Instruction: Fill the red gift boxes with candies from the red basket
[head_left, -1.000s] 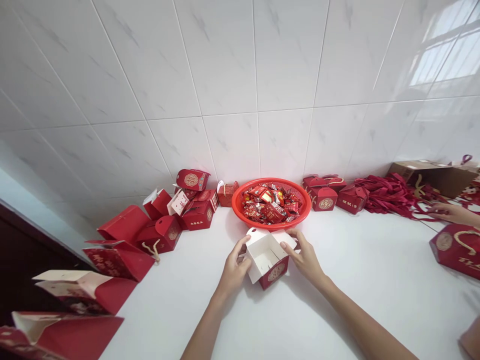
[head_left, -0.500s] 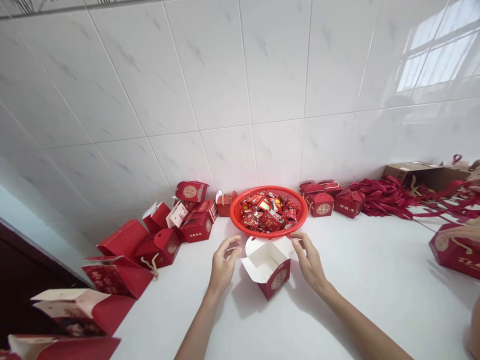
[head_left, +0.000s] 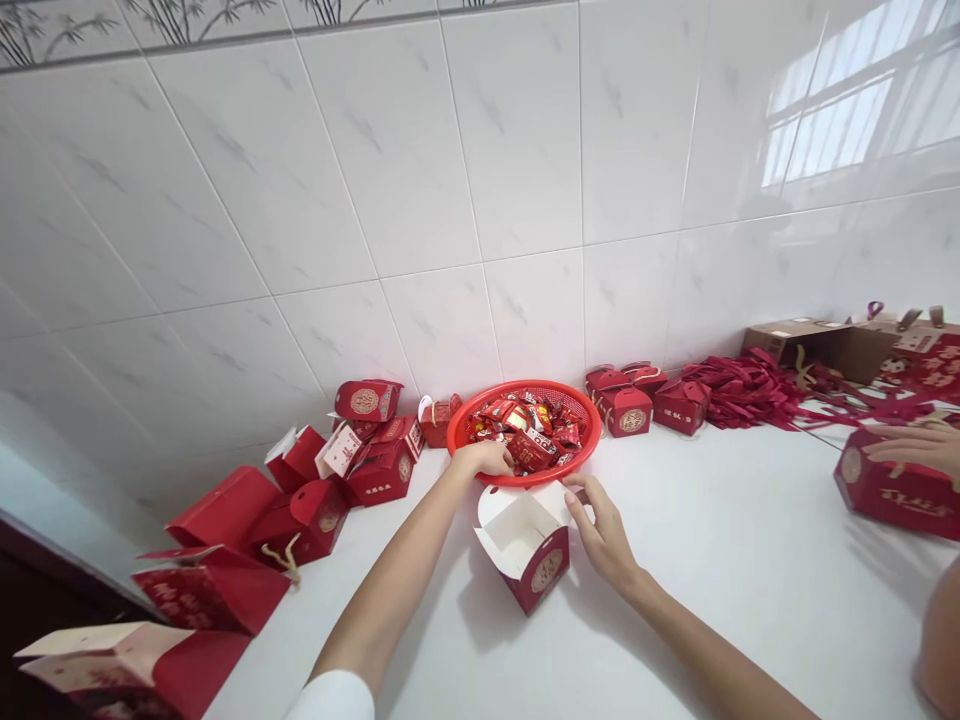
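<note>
My left hand (head_left: pixel 491 459) reaches over the near rim of a red plastic basket (head_left: pixel 459 462). Its fingertips are down among the wrapped candies (head_left: pixel 534 450), so what they touch or hold is hidden. In front of the basket stands a red gift box (head_left: pixel 544 572), upright with its flaps spread, white inside and with a gold round emblem on its front. No candy shows in the part of the box I can see into. Beside the box's right flap is my right hand (head_left: pixel 600 532), thumb and fingers apart, fingertips at the flap's edge.
Several red boxes (head_left: pixel 382 470) line the table's left side. More closed boxes (head_left: pixel 628 410) stand right of the basket, beside a heap of dark red ribbons (head_left: pixel 742 388) and a cardboard carton (head_left: pixel 795 340). Another person's hand (head_left: pixel 919 442) rests on a red box (head_left: pixel 900 490) at the right.
My left hand has moved from beside the open box forward into the candy basket. My right hand stays by the box's right flap. The view has shifted slightly.
</note>
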